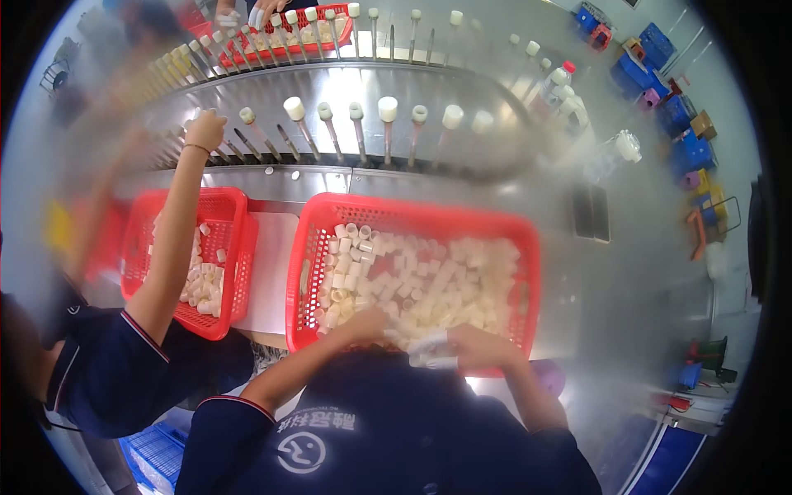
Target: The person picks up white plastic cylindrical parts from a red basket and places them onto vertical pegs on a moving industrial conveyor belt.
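A large red perforated basket (pixel 412 206) of short white plastic tube pieces (pixel 404 272) stands right in front of me. My left hand (pixel 363 327) reaches over its near edge, close to the pieces. Its fingertips blur into the white behind them, so I cannot tell what they hold. My right hand (pixel 478 346) is at the same edge, with white covers on the fingers. Those fingers stretch left toward my left hand and two show a gap between them; no held piece can be made out.
Beyond the basket, a metal machine carries rows of upright rods (pixel 388 132), many topped with white pieces. A co-worker's arm (pixel 177 214) extends over a smaller red basket (pixel 239 256) at left. Clear bottles (pixel 553 91) stand at back right; haze blurs that side.
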`<action>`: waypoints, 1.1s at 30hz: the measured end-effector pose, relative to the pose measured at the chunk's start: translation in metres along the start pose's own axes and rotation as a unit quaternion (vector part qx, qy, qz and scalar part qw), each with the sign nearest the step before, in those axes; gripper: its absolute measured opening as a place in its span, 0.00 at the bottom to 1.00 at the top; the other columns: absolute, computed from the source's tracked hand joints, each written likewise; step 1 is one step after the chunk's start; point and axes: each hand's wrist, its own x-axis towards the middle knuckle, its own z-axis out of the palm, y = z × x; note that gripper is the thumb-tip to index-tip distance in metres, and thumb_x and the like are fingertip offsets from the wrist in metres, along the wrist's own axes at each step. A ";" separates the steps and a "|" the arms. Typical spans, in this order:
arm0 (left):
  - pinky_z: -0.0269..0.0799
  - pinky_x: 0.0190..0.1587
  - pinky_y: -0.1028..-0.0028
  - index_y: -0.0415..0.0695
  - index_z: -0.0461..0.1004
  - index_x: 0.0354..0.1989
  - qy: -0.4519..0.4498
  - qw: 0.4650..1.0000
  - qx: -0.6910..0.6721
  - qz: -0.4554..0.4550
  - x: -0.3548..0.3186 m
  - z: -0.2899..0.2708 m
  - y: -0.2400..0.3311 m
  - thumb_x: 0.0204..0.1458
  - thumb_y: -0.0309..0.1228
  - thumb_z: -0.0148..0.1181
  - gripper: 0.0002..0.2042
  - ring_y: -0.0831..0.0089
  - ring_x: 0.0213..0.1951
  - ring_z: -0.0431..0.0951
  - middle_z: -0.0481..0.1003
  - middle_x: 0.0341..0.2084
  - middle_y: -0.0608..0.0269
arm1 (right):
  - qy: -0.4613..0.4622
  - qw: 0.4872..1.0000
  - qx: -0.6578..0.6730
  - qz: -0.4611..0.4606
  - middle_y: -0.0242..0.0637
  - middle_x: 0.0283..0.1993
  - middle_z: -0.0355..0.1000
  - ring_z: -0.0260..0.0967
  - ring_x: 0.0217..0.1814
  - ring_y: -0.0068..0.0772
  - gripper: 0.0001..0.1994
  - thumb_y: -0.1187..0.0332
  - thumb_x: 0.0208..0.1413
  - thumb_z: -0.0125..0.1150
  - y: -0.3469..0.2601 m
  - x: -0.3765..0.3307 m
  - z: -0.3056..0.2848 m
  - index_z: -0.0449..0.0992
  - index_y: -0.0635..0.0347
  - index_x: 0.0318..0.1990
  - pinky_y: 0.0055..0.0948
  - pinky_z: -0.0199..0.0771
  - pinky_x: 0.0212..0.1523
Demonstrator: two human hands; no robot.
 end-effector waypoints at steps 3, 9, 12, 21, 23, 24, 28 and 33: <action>0.69 0.37 0.61 0.38 0.72 0.38 -0.062 0.991 0.120 0.010 -0.002 -0.011 0.016 0.41 0.39 0.58 0.19 0.54 0.34 0.74 0.73 0.29 0.47 | -0.012 0.998 -0.051 0.020 0.29 0.39 0.73 0.68 0.44 0.23 0.18 0.67 0.48 0.60 -0.006 0.009 -0.015 0.69 0.53 0.49 0.24 0.66 0.47; 0.69 0.36 0.60 0.45 0.75 0.33 0.120 0.992 0.035 -0.010 -0.004 0.006 -0.003 0.45 0.50 0.55 0.19 0.53 0.32 0.74 0.73 0.26 0.49 | 0.598 0.783 -0.039 -0.166 0.34 0.32 0.73 0.70 0.31 0.21 0.10 0.74 0.47 0.58 -0.043 0.068 -0.125 0.72 0.58 0.39 0.22 0.70 0.31; 0.70 0.34 0.62 0.43 0.74 0.33 0.165 0.984 0.005 -0.061 -0.004 0.008 -0.009 0.45 0.48 0.55 0.19 0.56 0.30 0.74 0.72 0.25 0.51 | 0.721 0.614 -0.274 -0.168 0.43 0.30 0.73 0.72 0.32 0.38 0.11 0.68 0.48 0.58 -0.049 0.088 -0.182 0.72 0.57 0.40 0.32 0.69 0.34; 0.71 0.34 0.76 0.44 0.71 0.40 0.284 0.594 -0.749 -0.075 -0.012 -0.053 -0.016 0.50 0.36 0.54 0.12 0.76 0.35 0.74 0.73 0.36 0.66 | 0.643 0.622 -0.438 -0.090 0.47 0.31 0.72 0.70 0.34 0.49 0.13 0.64 0.46 0.60 -0.024 0.065 -0.225 0.73 0.56 0.40 0.37 0.68 0.36; 0.70 0.36 0.79 0.45 0.70 0.42 0.296 0.678 -0.669 -0.065 -0.012 -0.061 -0.022 0.51 0.35 0.54 0.12 0.79 0.37 0.73 0.73 0.37 0.67 | 0.637 0.595 -0.478 -0.109 0.46 0.33 0.72 0.71 0.34 0.46 0.14 0.64 0.46 0.60 -0.018 0.056 -0.233 0.72 0.57 0.41 0.35 0.69 0.34; 0.69 0.37 0.80 0.45 0.70 0.43 0.319 0.771 -0.549 -0.052 -0.009 -0.066 -0.026 0.51 0.33 0.54 0.12 0.80 0.37 0.73 0.73 0.36 0.68 | 0.634 0.595 -0.480 -0.118 0.45 0.35 0.72 0.71 0.34 0.42 0.16 0.64 0.47 0.60 -0.016 0.050 -0.235 0.71 0.57 0.43 0.33 0.69 0.33; 0.68 0.35 0.83 0.46 0.68 0.45 0.309 0.860 -0.403 -0.039 -0.005 -0.076 -0.038 0.49 0.27 0.57 0.14 0.82 0.36 0.72 0.72 0.34 0.70 | 0.714 0.687 -0.020 -0.134 0.36 0.35 0.72 0.71 0.32 0.29 0.18 0.63 0.50 0.58 0.011 0.034 -0.210 0.67 0.55 0.48 0.22 0.71 0.26; 0.67 0.30 0.83 0.46 0.67 0.48 0.335 0.811 -0.480 -0.008 -0.015 -0.090 -0.025 0.50 0.27 0.56 0.16 0.84 0.30 0.71 0.71 0.33 0.71 | 0.470 0.632 0.588 -0.185 0.33 0.37 0.69 0.69 0.35 0.27 0.10 0.67 0.52 0.56 0.070 0.050 -0.099 0.68 0.54 0.42 0.19 0.73 0.29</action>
